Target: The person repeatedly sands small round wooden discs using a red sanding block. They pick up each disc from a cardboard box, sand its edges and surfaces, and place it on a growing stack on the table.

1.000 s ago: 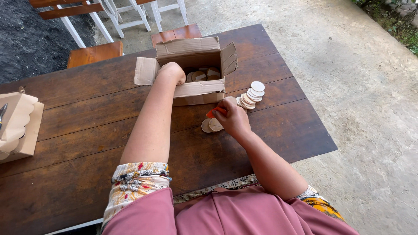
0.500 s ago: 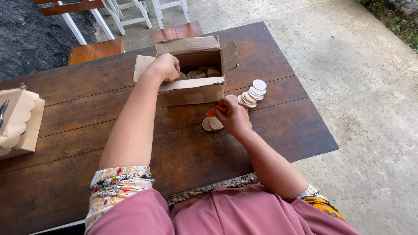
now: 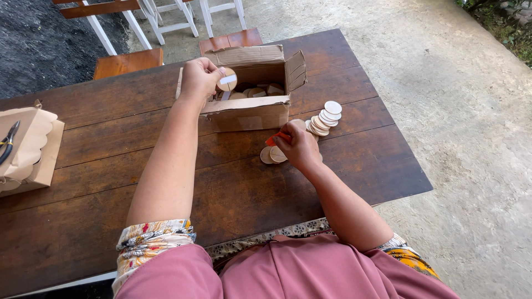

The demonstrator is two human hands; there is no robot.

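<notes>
My left hand [image 3: 199, 77] holds a round wooden disc [image 3: 226, 79] with a pale strip across it, lifted just above the open cardboard box [image 3: 252, 113]. More discs [image 3: 256, 92] lie inside the box. My right hand [image 3: 298, 145] rests on the dark wooden table [image 3: 138, 166] in front of the box, pinching a small orange-red object [image 3: 275, 138], with its fingers over two flat discs [image 3: 270, 155]. A fanned row of pale discs [image 3: 324, 118] lies just right of the box.
A second cardboard box [image 3: 30, 149] with black pliers [image 3: 8, 141] in it stands at the table's left edge. Wooden benches [image 3: 128, 62] and white chair legs [image 3: 166, 22] stand beyond the table. Concrete floor lies to the right.
My left hand has come up out of the box with a disc in its fingers. My right hand has stayed in place on the table.
</notes>
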